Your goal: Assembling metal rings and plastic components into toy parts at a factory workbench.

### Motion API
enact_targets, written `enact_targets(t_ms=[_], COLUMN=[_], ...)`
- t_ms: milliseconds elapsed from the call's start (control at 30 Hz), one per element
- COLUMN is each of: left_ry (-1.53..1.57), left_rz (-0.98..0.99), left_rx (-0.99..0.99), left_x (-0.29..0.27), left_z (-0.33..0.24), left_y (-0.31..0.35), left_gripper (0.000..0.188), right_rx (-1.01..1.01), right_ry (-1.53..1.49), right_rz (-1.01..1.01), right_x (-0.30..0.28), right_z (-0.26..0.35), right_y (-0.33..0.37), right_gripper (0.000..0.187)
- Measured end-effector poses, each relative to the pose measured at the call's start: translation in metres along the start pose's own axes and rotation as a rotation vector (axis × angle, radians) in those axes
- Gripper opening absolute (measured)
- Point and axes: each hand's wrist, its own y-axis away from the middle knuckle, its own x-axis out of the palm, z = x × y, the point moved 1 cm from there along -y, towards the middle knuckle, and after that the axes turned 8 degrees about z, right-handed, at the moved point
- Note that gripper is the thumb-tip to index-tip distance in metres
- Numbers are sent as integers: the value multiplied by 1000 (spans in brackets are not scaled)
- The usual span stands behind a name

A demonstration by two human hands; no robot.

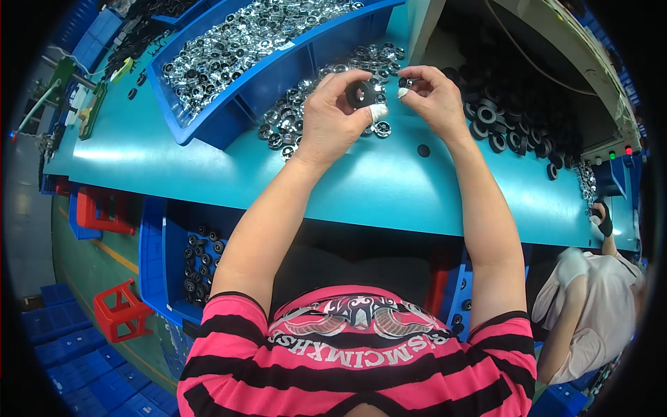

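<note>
My left hand pinches a black rubber tyre between thumb and fingers, its round opening turned partly toward me. Just across from it, my right hand grips a small shiny wheel hub at its fingertips. A gap separates the two parts. White wraps cover a fingertip on each hand. Loose chrome hubs lie on the teal table behind and beside my left hand. To the right of my right hand spreads a heap of black tyres.
A blue bin full of chrome hubs stands at the back left. One black disc lies near my right wrist. Below the table's left part, a blue crate holds finished-looking wheels. A co-worker's hand is at the far right.
</note>
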Motion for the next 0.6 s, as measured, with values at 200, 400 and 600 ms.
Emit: enact_targets(t_ms=[200, 400, 600], left_ry=[50, 136, 997], left_rz=[-118, -92, 264], left_rx=[-66, 5, -164], left_x=[0, 0, -12], left_z=[0, 10, 7], left_y=[1, -3, -5], left_gripper=[51, 49, 57], right_rx=[-18, -58, -214], right_ry=[-265, -371, -450], right_rz=[77, 161, 126], right_x=[8, 11, 10], right_z=[-1, 9, 29], right_y=[-1, 4, 11], right_gripper=[37, 39, 39])
